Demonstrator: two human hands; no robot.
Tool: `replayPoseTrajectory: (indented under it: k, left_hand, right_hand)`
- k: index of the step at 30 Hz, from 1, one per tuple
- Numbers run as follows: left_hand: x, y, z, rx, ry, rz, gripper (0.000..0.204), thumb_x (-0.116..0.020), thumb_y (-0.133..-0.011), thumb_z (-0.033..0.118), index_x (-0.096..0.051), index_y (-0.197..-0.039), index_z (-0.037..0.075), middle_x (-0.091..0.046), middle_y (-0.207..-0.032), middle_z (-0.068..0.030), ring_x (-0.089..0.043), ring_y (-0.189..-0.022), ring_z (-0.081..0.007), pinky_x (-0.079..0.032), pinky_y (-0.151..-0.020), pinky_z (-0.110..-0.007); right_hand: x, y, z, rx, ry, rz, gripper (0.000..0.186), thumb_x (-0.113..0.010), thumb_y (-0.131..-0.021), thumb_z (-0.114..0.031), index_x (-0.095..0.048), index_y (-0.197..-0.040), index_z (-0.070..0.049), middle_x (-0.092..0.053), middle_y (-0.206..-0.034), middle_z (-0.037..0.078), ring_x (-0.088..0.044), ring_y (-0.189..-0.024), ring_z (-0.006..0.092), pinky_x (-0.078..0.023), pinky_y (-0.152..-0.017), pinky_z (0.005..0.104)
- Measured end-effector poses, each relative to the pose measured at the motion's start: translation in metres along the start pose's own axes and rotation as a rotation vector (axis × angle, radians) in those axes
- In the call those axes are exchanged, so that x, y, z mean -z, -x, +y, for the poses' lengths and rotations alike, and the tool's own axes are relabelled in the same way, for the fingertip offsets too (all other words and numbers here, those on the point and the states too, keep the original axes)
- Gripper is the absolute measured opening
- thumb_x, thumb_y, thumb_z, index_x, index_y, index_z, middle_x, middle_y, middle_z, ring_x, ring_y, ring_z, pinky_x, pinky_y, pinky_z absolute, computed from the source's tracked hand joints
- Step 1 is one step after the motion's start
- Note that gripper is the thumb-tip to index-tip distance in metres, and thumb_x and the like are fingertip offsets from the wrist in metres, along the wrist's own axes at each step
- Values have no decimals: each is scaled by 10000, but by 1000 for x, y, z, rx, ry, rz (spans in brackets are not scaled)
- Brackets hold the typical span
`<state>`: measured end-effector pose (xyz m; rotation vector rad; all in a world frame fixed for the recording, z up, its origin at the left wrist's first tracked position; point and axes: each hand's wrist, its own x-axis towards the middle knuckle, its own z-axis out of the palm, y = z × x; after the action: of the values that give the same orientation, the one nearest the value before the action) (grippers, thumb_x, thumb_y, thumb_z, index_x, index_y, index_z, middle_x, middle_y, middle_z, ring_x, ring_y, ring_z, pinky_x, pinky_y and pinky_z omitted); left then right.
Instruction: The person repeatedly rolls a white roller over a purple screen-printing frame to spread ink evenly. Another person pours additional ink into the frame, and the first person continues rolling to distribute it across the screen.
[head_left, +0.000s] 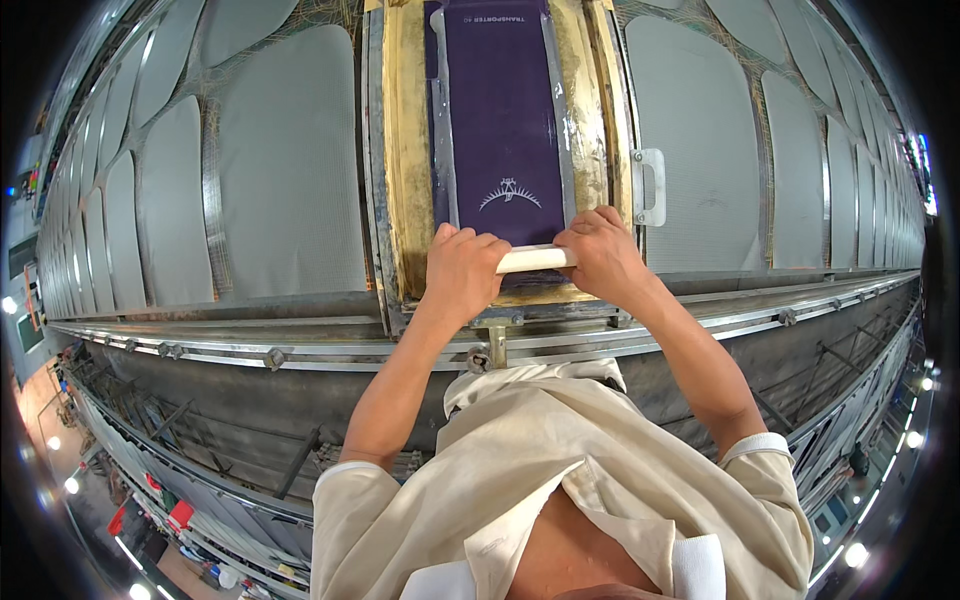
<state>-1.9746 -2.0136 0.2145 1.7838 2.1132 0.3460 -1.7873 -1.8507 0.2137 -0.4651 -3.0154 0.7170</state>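
Note:
A printing screen point(504, 110) lies in front of me, its purple window edged with grey tape and bearing a pale arched emblem near its close end. Around it runs a worn, yellow-stained frame point(407, 150). Across the near end of the window lies a cream-coloured squeegee point(537, 259); only the bar between my hands shows, and its lower edge is hidden. My left hand point(462, 266) is closed round the bar's left end. Round the right end, my right hand point(602, 254) is closed too, beside the frame's right side.
Flat grey cut panels point(290, 165) lie in rows on the long table, left and right of the frame. A metal handle point(652, 187) sticks out from the frame's right side. Metal rails point(700, 327) with bolts run along the table's near edge, close to my waist.

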Motion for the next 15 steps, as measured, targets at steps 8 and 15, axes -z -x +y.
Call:
replayPoseTrajectory:
  k: [8,15]
  left_hand:
    - [68,-174,-84,-37,-124,82,207,-814,-765,229,-775,-961,175,-748,-882,-57,-693,-863,-272,-476,-846,-420]
    - [126,-355,-167,23,-225,98,363,-842,-767,341,-775,-1068,149,-769,-959,-125,-729,-924,-335,-560,-835,-462]
  right_hand:
    - [65,-167,90,-68,173,-39,237,-837,-780,-302,-737,-876,-110,-712,-825,88,-696,-830,305,-527,-831,430]
    - [127,-339,185,-209,170,-77,351,-813,-838,-373,-768,-1063,-107,-760,-972,138,-738,-944,302,-584,-835,428]
